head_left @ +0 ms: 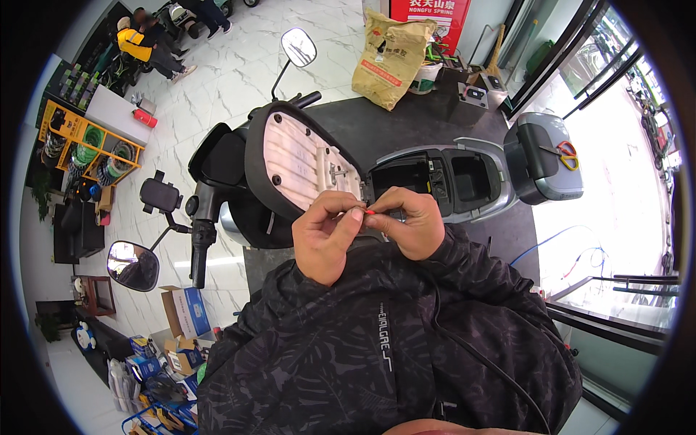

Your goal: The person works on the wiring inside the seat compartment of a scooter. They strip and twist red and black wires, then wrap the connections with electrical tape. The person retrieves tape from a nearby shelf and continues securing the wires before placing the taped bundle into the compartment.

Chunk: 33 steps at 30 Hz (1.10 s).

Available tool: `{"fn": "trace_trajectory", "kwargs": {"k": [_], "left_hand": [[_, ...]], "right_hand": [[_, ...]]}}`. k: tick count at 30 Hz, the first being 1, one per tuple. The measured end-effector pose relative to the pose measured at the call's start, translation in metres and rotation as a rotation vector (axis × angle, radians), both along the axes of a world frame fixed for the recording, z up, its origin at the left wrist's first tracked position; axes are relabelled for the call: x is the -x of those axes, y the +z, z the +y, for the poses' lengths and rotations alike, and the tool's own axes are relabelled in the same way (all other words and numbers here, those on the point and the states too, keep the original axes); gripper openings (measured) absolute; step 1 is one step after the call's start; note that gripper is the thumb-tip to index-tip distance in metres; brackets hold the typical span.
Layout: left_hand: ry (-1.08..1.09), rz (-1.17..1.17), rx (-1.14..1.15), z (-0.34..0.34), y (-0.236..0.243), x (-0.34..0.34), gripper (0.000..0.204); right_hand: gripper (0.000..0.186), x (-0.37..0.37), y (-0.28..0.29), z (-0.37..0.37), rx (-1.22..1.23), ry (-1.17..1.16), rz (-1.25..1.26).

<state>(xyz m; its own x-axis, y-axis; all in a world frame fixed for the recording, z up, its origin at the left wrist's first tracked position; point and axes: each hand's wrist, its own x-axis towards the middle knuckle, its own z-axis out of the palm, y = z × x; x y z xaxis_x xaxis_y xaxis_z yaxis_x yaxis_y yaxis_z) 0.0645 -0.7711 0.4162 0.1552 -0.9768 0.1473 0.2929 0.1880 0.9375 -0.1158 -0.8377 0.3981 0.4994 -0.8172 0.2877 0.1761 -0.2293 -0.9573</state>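
Observation:
My left hand (326,235) and my right hand (415,223) meet in front of my chest, thumbs and fingertips pinched together. Between them shows a small, thin red piece (370,212), too small to name and mostly covered by the fingers. Just beyond my hands is a scooter whose seat (293,156) is tipped up, its pale underside facing me. To the right of the seat lies the uncovered black storage compartment (471,177). Scissors with red and yellow handles (568,156) rest on the scooter's grey rear box (562,177).
Scooter mirrors (299,48) and a phone holder (161,196) stick out on the left. A tan sack (391,61) stands at the far side of the dark mat (333,109). Cardboard boxes (183,355) are stacked lower left. A person in a yellow vest (134,43) sits far back.

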Motion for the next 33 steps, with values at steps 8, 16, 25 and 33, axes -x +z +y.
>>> {"fn": "trace_trajectory", "kwargs": {"k": [8,16,25,33], "left_hand": [[-0.025,0.032,-0.032,-0.003,-0.006,0.011,0.014],[0.043,-0.398,0.004,0.002,-0.010,0.014,0.012],[0.043,-0.484,-0.050,0.000,-0.010,0.013,0.011],[-0.050,-0.041,-0.238,-0.008,-0.030,0.015,0.016]], "right_hand": [[0.022,0.000,-0.005,-0.008,0.026,-0.037,0.092],[0.042,0.017,0.006,-0.020,0.230,0.045,0.130],[0.017,0.014,-0.006,-0.013,0.176,-0.061,0.097],[0.013,0.001,-0.020,-0.004,-0.200,-0.090,-0.048]]}}
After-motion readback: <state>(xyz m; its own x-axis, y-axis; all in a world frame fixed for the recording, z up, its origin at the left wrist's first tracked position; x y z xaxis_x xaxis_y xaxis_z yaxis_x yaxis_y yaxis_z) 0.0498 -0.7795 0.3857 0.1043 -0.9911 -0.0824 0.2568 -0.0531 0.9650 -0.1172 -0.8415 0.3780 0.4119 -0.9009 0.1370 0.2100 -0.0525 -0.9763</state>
